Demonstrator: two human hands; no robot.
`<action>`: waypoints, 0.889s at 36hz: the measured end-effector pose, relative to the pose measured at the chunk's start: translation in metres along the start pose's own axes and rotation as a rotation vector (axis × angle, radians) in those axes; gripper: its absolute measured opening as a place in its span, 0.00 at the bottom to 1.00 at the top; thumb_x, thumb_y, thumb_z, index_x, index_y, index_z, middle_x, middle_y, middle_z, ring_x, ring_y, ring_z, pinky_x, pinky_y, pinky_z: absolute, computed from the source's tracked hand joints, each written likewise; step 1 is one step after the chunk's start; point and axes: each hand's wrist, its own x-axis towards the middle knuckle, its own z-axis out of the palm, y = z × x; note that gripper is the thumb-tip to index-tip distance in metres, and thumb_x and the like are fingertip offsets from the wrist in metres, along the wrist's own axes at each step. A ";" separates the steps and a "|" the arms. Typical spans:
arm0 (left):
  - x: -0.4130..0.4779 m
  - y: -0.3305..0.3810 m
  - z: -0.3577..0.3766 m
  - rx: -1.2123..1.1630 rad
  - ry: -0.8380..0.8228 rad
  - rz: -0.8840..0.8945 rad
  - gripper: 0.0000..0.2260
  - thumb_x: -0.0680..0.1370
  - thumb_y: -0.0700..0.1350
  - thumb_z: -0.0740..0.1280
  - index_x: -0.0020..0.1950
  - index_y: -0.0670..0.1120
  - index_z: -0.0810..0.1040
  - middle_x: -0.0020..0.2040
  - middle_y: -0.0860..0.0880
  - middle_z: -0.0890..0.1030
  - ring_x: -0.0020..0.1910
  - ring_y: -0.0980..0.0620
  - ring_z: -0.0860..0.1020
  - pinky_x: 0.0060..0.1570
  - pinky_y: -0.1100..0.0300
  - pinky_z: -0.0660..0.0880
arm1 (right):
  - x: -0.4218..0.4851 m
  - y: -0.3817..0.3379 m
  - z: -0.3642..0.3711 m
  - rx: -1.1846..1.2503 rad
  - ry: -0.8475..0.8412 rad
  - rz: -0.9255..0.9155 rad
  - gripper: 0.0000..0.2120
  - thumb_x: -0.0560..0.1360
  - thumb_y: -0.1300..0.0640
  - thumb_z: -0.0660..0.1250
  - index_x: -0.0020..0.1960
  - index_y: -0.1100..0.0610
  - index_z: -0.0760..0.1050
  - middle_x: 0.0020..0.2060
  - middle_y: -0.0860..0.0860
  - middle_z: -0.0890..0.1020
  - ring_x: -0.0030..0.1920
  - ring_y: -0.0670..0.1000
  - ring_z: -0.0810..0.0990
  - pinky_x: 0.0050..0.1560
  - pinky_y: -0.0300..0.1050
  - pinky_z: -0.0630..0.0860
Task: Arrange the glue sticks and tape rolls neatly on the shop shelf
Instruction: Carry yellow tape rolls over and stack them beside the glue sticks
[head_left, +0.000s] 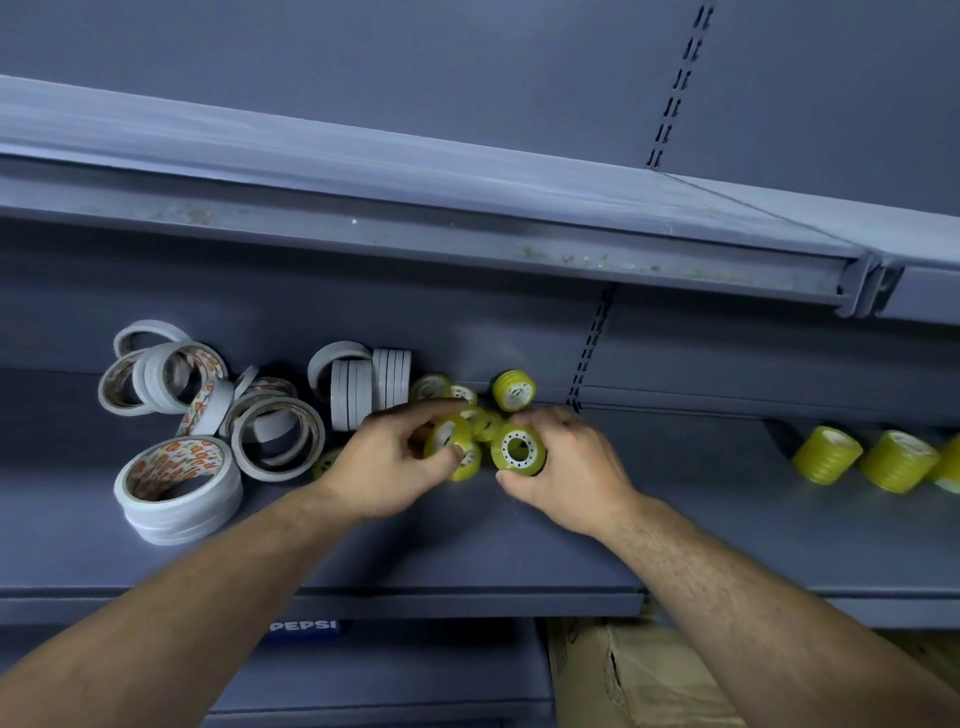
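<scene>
Yellow tape rolls (518, 449) in curled left hand (393, 467) and right hand (569, 475)

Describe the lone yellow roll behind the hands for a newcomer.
On the middle shelf, find the slotted upright on the back wall. Just left of it, behind the right hand, one yellow tape roll sits with its white core facing out. Unlike the yellow cluster by the left hand, it stands alone.

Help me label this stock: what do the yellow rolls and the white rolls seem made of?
Yellow rolls: probably clear plastic film, glossy and translucent yellow-green, on white perforated cores. White rolls: matte, paper-like outside, printed liner inside; possibly double-sided tape.
</scene>
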 end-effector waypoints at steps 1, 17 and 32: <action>0.001 0.000 0.001 -0.064 -0.006 -0.014 0.21 0.69 0.56 0.70 0.61 0.67 0.77 0.48 0.60 0.84 0.48 0.60 0.82 0.55 0.59 0.79 | -0.001 0.000 -0.001 0.004 0.006 0.000 0.27 0.68 0.46 0.76 0.65 0.49 0.76 0.60 0.49 0.79 0.60 0.52 0.78 0.57 0.44 0.75; 0.010 0.001 0.035 -0.342 -0.124 -0.034 0.15 0.69 0.44 0.70 0.53 0.58 0.75 0.49 0.50 0.83 0.49 0.48 0.83 0.44 0.46 0.79 | -0.024 0.023 -0.003 0.176 0.017 0.146 0.27 0.67 0.50 0.74 0.64 0.48 0.71 0.55 0.46 0.79 0.52 0.48 0.81 0.53 0.52 0.81; 0.007 0.090 0.149 -0.291 -0.332 0.147 0.19 0.67 0.40 0.69 0.53 0.58 0.74 0.51 0.49 0.81 0.49 0.51 0.81 0.51 0.47 0.80 | -0.127 0.109 -0.063 0.375 0.155 0.379 0.25 0.71 0.58 0.77 0.61 0.47 0.68 0.54 0.45 0.80 0.50 0.46 0.84 0.54 0.50 0.81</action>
